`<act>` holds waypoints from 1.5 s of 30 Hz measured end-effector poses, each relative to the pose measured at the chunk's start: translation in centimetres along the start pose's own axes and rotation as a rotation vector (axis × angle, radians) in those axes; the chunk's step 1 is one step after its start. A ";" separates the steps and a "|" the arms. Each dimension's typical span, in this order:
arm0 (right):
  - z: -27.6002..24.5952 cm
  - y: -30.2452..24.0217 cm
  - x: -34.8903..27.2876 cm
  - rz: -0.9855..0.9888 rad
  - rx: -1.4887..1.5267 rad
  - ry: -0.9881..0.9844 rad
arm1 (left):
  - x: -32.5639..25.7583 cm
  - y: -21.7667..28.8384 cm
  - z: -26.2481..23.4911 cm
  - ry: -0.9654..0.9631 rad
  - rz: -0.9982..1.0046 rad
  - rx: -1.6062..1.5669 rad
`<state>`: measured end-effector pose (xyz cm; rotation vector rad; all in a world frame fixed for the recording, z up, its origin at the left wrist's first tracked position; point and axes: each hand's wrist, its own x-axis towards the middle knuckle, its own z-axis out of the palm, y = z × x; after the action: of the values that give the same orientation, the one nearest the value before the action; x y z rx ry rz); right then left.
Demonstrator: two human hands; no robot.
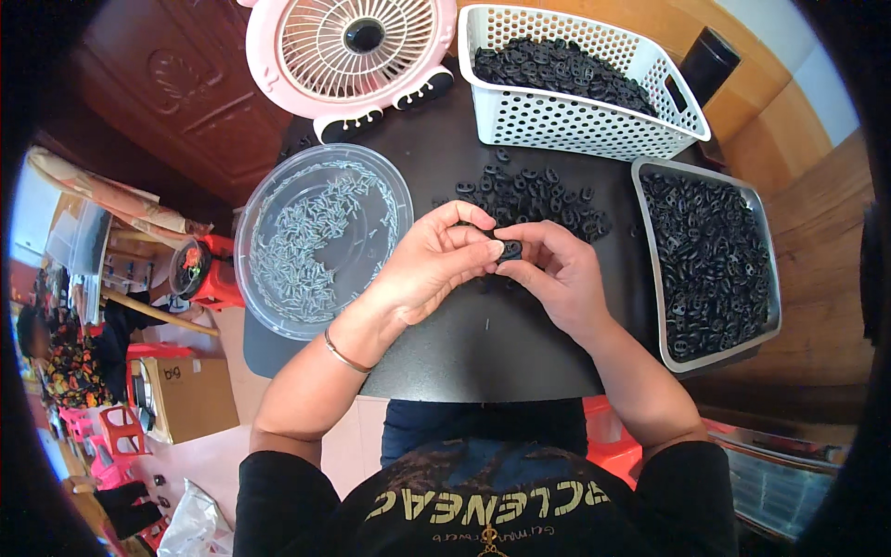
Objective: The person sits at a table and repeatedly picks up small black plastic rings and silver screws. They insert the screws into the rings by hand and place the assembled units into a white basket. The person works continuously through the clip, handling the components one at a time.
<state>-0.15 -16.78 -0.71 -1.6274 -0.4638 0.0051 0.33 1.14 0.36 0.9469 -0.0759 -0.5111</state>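
Both hands pinched one small black plastic piece (510,249) above the dark worktop (483,353).
The left hand (429,265) and right hand (557,274) had fingers closed on it, tips meeting; a loose pile (534,197) of pieces lay just beyond, seemingly undone; the metal tray (710,265) held many more; the clear bowl (320,237) of small pale pins stood left.

Both forearms enter from the lower edge, angled inward, bare below dark sleeves. Left hand (432,265) and right hand (557,269) meet at centre, fingertips touching, thumbs and forefingers pinched together. Thin bangle on left wrist.
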 end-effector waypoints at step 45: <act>-1.4 -6.1 3.7 -0.385 -0.260 0.407 | -8.3 6.0 7.5 0.203 1.419 0.686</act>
<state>1.82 -16.82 6.24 -1.7115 -0.4668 -0.6869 -6.79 2.10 10.86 1.3318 -0.7108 0.9851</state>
